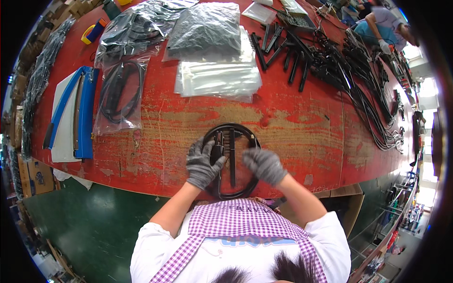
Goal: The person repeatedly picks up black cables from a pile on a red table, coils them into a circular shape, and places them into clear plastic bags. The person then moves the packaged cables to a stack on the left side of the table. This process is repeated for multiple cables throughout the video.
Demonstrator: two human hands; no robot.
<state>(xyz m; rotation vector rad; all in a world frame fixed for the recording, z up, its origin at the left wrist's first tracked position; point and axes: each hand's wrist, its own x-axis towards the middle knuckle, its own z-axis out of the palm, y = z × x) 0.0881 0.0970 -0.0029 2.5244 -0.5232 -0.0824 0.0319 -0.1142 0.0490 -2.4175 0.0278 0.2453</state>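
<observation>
1. I'm viewing the red table (302,146) supporting the black cable coil (230,126).
2. My left hand (202,163) is grasping the coil's left side, ideally steadily.
3. My right hand (265,165) is curling; I can't tell its grip.
4. A black bar (232,162) is lying inside.

and there's the purple-and-white checked apron (240,221), white shirt sleeves (152,250) either side of it, blue print (255,240) between the apron's straps (178,258), and grey, streaky knit gloves (203,165)!
</observation>
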